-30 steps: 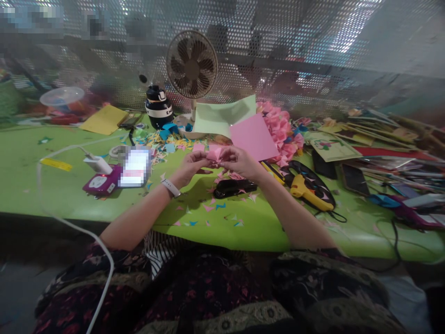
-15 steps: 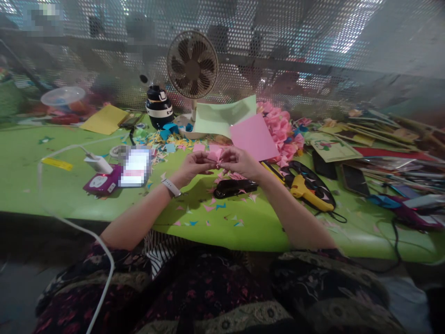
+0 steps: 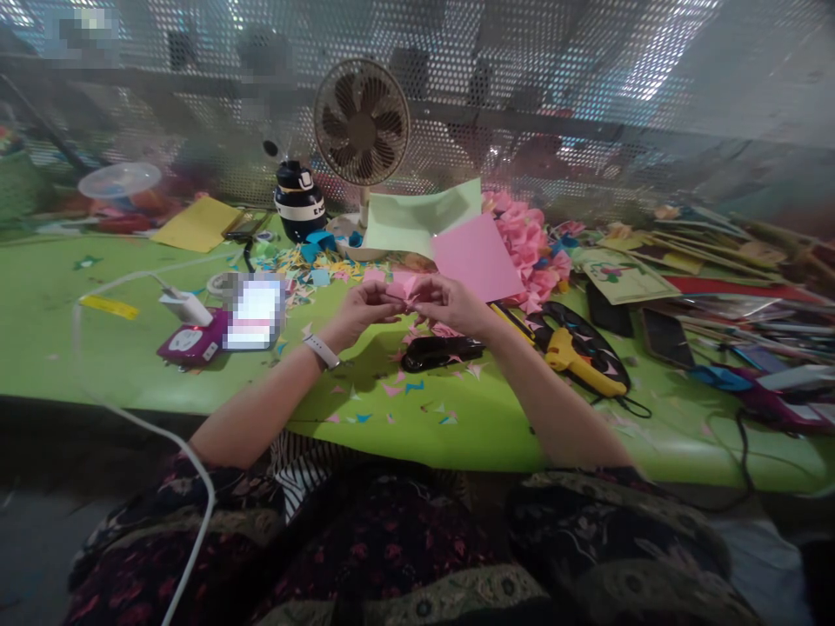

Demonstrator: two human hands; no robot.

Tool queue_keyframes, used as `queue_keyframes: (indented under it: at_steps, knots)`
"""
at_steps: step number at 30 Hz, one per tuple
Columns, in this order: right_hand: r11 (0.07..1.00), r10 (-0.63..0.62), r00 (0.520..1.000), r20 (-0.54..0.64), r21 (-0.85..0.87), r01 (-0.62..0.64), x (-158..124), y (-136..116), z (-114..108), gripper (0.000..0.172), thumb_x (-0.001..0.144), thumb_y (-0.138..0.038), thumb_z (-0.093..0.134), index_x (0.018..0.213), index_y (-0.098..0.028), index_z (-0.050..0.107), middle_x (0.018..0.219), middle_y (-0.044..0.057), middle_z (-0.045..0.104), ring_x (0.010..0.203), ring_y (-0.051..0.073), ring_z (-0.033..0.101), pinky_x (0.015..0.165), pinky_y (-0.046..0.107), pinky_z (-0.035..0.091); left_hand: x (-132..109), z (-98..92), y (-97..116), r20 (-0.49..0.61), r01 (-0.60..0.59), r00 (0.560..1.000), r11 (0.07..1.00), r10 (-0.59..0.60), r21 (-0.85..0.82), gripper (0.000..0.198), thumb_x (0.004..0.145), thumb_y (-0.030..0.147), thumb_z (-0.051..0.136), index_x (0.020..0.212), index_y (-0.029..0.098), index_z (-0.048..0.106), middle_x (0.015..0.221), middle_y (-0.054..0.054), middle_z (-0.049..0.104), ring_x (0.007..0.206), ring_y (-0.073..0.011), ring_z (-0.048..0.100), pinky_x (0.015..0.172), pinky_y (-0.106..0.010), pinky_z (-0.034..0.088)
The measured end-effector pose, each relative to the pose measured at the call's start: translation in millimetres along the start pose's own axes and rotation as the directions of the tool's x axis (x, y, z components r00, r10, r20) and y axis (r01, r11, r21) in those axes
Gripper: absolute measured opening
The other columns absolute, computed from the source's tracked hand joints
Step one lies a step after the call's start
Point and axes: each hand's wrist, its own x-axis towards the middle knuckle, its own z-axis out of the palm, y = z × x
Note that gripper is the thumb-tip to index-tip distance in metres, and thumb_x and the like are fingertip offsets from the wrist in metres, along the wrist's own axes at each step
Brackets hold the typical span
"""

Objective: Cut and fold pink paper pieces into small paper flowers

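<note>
Between my two hands is a small folded piece of pink paper (image 3: 403,285), pinched at its lower edges above the table. My left hand (image 3: 367,310) closes its fingertips on the paper's left side. On its right side, my right hand (image 3: 450,304) grips the paper between thumb and fingers, hiding part of it. Just below my hands lies a black stapler (image 3: 440,352), with pink paper bits around it. Behind my right hand stand a pink sheet (image 3: 479,261), a pale green sheet (image 3: 417,217) and a heap of pink paper flowers (image 3: 522,239).
A yellow glue gun (image 3: 584,365) rests on a black round holder to the right. At left are a lit phone (image 3: 253,315) and a purple power strip (image 3: 192,341) with a white cable. A fan (image 3: 362,122) and a dark bottle (image 3: 298,202) stand behind paper scraps.
The pink paper has tilted and flattened slightly between my fingers. Both hands stay in nearly the same place.
</note>
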Motion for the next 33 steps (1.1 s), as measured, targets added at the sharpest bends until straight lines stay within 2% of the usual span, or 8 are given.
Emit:
queue_keyframes:
  at_steps: [6, 11, 17, 25, 33]
  knots:
    - [0.999, 0.007, 1.0, 0.018, -0.047, -0.006, -5, -10, 2, 0.019, 0.081, -0.019, 0.065, 0.096, -0.019, 0.054, 0.093, 0.005, 0.068, 0.079, 0.015, 0.068, 0.068, 0.03, 0.06, 1, -0.8, -1, -0.019, -0.025, 1.0, 1.0, 0.025, -0.006, 0.028, 0.066, 0.018, 0.082, 0.087, 0.015, 0.064, 0.088, -0.005, 0.075, 0.082, -0.0155, 0.072, 0.081, -0.032, 0.058]
    - [0.971, -0.116, 0.99, -0.073, -0.218, 0.098, -4, -5, 7, 0.021, 0.081, -0.028, 0.07, 0.09, -0.018, 0.054, 0.086, 0.005, 0.066, 0.078, 0.016, 0.066, 0.071, 0.032, 0.058, 3, -0.7, -4, -0.039, -0.082, 0.996, 0.996, 0.081, -0.029, 0.032, 0.065, 0.022, 0.085, 0.088, 0.015, 0.064, 0.086, -0.005, 0.074, 0.081, -0.0154, 0.072, 0.081, -0.033, 0.058]
    - [0.941, -0.231, 0.962, -0.147, -0.284, 0.182, -4, 1, 12, 0.024, 0.082, -0.035, 0.071, 0.093, -0.019, 0.058, 0.09, 0.006, 0.069, 0.076, 0.016, 0.066, 0.071, 0.033, 0.057, 5, -3.1, -7, -0.056, -0.134, 0.99, 0.991, 0.133, -0.026, 0.034, 0.065, 0.028, 0.086, 0.087, 0.015, 0.064, 0.085, -0.004, 0.075, 0.079, -0.0159, 0.072, 0.079, -0.034, 0.06]
    - [0.939, -0.248, 0.941, -0.232, -0.295, 0.175, -2, 8, 18, 0.024, 0.083, -0.04, 0.071, 0.093, -0.02, 0.062, 0.092, 0.007, 0.072, 0.08, 0.019, 0.071, 0.077, 0.039, 0.06, 5, -2.4, -6, -0.063, -0.154, 0.986, 0.988, 0.154, -0.004, 0.032, 0.066, 0.028, 0.085, 0.087, 0.016, 0.064, 0.085, -0.004, 0.075, 0.078, -0.015, 0.071, 0.078, -0.033, 0.06]
    - [0.936, -0.257, 0.944, -0.209, -0.296, 0.19, -3, 5, 15, 0.017, 0.085, -0.03, 0.068, 0.097, -0.018, 0.064, 0.096, 0.007, 0.073, 0.081, 0.018, 0.071, 0.076, 0.036, 0.058, 5, -3.1, -6, -0.062, -0.167, 0.984, 0.986, 0.165, -0.018, 0.032, 0.067, 0.027, 0.085, 0.088, 0.016, 0.063, 0.086, -0.004, 0.075, 0.079, -0.0156, 0.072, 0.078, -0.033, 0.06]
